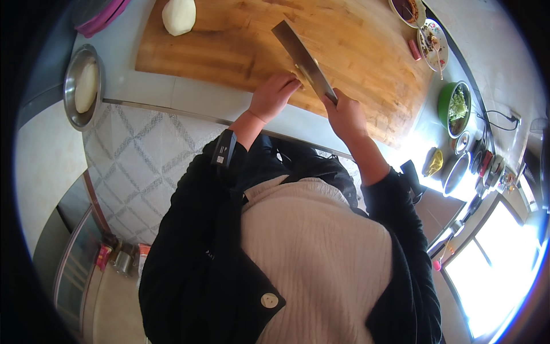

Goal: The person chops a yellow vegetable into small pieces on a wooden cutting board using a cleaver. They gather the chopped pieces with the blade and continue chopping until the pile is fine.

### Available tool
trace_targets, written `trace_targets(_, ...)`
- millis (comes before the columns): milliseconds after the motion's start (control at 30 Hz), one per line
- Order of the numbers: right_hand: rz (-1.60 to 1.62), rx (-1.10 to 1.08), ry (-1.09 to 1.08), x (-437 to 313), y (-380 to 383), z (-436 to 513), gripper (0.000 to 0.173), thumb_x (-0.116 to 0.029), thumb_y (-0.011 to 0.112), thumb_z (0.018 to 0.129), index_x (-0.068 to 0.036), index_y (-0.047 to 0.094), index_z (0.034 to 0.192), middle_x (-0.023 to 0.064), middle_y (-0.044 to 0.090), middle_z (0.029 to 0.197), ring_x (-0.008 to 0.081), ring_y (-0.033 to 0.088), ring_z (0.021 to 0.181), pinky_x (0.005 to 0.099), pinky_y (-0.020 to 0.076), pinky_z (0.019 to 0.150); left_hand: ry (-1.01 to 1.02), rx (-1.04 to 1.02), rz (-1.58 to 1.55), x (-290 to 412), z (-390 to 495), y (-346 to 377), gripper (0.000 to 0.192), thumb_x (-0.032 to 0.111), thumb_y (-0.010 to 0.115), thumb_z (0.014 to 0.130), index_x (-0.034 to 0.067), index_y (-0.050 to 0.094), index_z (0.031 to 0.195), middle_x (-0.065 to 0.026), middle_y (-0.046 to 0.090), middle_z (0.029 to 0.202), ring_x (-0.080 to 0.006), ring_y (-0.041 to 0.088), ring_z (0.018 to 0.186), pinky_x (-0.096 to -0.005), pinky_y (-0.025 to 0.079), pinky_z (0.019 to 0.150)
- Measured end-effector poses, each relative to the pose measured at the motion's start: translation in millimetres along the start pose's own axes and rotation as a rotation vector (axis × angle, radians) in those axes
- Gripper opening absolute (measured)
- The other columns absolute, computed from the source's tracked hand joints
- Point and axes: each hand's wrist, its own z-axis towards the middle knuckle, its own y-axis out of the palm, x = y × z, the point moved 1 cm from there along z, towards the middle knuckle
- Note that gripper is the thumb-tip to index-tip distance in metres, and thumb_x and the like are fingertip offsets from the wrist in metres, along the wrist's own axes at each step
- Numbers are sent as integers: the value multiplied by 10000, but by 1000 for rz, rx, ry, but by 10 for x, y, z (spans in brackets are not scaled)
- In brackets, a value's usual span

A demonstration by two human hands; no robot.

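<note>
My right hand [347, 115] grips the handle of a broad-bladed cleaver [300, 56], its blade pointing up and left over the wooden cutting board [227, 43]. Small pale food pieces [316, 62] lie against the blade. My left hand [275, 94] is at the board's near edge, just left of the blade, with its fingers bent together; whether it holds a small piece is hidden. A peeled white vegetable [179, 17] lies at the board's upper left.
On the left, a steel bowl [99, 81] holds another pale oblong piece. Along the right are a plate with spoons [442, 43], a sauce bowl [393, 5], a red stick-like object [414, 50], a green bowl of chopped greens [442, 101] and a yellow item [435, 162].
</note>
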Motion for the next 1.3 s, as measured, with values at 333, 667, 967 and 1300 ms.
trace_targets(333,-76,-47,-6,-98,-1,-75,275,-334,544,961,-69,617,970,219,657,802,440,622,796,511,490,691,21,-12,54,-15,-15,11,368,-17,646,731,120,666,1072,-11,643,1002,-232,628,908,-329,548,743)
trace_targets(667,-92,-106,-4,-252,5,95,263,-317,535,958,-66,609,978,214,670,869,435,631,856,507,502,719,14,-44,57,-22,2,-14,212,60,631,777,103,669,981,-27,634,1021,-224,624,936,-324,544,748)
trace_targets(967,-27,-63,19,-240,209,363,334,-368,565,935,-64,680,1013,235,679,884,425,645,880,482,510,756,4,-24,42,-20,2,-6,250,31,632,767,114,667,1000,-29,638,1033,-247,624,930,-343,539,749)
trace_targets(1300,-86,306,-183,-40,44,-203,223,-285,605,919,-116,692,1033,147,691,773,365,668,723,454,532,650,-41,-47,2,53,12,-67,243,12,654,798,91,658,1028,-51,646,1041,-290,612,956,-380,525,812)
